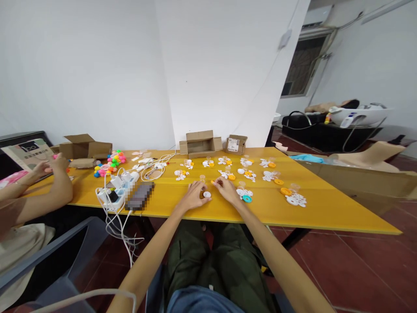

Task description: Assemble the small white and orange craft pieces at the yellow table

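Note:
My left hand (193, 195) rests on the table with its thumb and index finger apart. Between their tips is a small white disc (206, 194); I cannot tell whether they touch it. My right hand (226, 190) pinches a small orange piece (213, 182), mostly hidden by the fingers. Just beyond my hands stands a clear plastic cup (202, 178). To the right of my right hand lie white toothed plastic parts (245, 192) with a teal ring (246, 198). Farther back is another set with an orange ring (231, 177).
Several similar part sets, such as white pieces (296, 200), spread across the yellow table (329, 208). Cardboard boxes (200, 145) stand behind. At left are a power strip (119, 195), a blurred phone-like item (140, 195), cables and colourful balls (110, 165). Another person's hands (54, 165) work farther left.

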`<action>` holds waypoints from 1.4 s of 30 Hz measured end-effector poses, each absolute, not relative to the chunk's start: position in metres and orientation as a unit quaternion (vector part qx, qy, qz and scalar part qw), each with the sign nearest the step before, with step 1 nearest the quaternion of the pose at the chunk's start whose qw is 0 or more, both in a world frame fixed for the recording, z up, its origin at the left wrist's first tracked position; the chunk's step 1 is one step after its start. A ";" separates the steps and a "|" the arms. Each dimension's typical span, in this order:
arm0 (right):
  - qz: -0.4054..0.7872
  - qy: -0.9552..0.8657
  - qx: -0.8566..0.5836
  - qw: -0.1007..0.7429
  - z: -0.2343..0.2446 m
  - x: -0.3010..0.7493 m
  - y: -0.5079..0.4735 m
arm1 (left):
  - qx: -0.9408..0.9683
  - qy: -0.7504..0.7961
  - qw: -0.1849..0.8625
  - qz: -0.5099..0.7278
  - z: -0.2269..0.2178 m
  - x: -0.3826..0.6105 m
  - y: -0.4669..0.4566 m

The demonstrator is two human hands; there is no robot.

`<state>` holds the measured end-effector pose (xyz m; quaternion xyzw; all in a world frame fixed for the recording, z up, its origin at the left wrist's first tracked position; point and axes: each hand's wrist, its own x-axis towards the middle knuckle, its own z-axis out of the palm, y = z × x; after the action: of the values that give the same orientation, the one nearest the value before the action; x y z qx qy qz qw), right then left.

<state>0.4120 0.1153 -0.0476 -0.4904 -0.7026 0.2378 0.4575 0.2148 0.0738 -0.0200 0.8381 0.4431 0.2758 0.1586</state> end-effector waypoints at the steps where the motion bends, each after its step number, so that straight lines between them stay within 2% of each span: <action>1: 0.259 -0.688 -0.485 0.473 -0.048 0.413 0.114 | 0.837 0.445 0.159 0.277 -0.020 0.215 0.074; 7: 0.374 -0.646 -0.421 0.515 -0.049 0.420 0.097 | 0.838 0.431 0.177 0.283 -0.024 0.214 0.077; 12: 0.411 -0.638 -0.396 0.517 -0.048 0.421 0.090 | 0.833 0.422 0.201 0.294 -0.022 0.214 0.076; 31: 0.377 -0.704 -0.389 0.459 -0.042 0.415 0.088 | 0.819 0.459 0.195 0.283 -0.020 0.218 0.076; 42: 0.417 -0.670 -0.382 0.481 -0.045 0.417 0.090 | 0.841 0.459 0.177 0.227 -0.016 0.217 0.074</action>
<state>0.4168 0.0903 -0.0451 -0.3818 -0.6700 0.4170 0.4811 0.2174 0.0740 -0.0155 0.8407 0.4586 0.2274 0.1766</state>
